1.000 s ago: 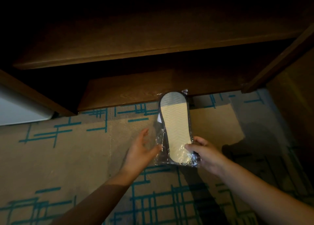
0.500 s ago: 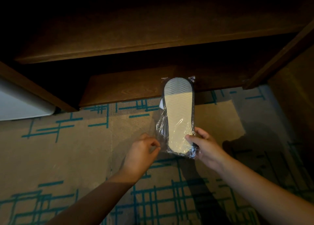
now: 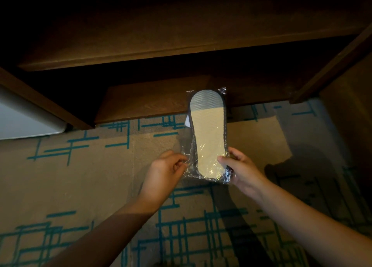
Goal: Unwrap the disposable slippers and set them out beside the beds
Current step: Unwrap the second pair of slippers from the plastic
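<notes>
A pair of disposable slippers (image 3: 208,133), sealed in a clear plastic wrapper (image 3: 186,156), is held in the air above the patterned carpet (image 3: 84,178), sole side up, its far end pointing at a dark wooden shelf unit (image 3: 161,45). The near end is gripped by the right hand (image 3: 239,169), thumb on the sole and fingers closed behind. The wrapper's left edge is pinched between the thumb and fingertips of the left hand (image 3: 168,169). A white appliance (image 3: 22,117) is seen at far left.

Both hands, left (image 3: 168,169) and right (image 3: 240,169), pinch the wrapped slippers (image 3: 208,133) above the carpet (image 3: 80,176).
</notes>
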Available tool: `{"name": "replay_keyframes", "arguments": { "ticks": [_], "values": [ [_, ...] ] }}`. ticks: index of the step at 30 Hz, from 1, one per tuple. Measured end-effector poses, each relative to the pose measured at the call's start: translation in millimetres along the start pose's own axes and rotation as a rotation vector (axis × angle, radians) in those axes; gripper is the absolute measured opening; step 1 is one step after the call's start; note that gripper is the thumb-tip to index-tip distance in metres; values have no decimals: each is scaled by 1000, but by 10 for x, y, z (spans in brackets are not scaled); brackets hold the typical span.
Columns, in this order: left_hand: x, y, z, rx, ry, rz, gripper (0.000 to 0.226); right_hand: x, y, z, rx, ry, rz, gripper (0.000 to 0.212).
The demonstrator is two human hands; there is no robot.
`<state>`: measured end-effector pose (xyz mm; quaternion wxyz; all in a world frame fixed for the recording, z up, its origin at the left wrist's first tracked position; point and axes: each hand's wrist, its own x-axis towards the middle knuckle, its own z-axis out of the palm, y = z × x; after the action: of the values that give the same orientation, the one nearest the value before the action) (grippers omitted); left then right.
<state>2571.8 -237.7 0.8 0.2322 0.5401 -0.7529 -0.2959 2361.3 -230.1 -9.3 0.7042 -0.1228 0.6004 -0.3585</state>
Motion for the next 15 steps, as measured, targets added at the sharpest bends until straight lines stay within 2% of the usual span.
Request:
{"name": "replay_keyframes", "arguments": {
  "ticks": [2,3,6,8,13,15],
  "values": [
    [26,-22,-54,147,9,174,16,9,4,-14,30,6,18,66],
    [37,-37,-88,222,23,266,15,-2,-3,-8,54,10,28,62],
    [59,-75,-179,348,82,493,9,-41,-28,24,85,-41,34,24],
    [47,-55,-199,356,105,568,8,-45,-42,30,113,-53,36,8],
    [-46,55,-163,341,117,668,15,-2,-102,-10,193,20,36,11],
    [-72,70,-147,319,61,728,14,11,-130,-33,227,48,31,13]
  ]
}}
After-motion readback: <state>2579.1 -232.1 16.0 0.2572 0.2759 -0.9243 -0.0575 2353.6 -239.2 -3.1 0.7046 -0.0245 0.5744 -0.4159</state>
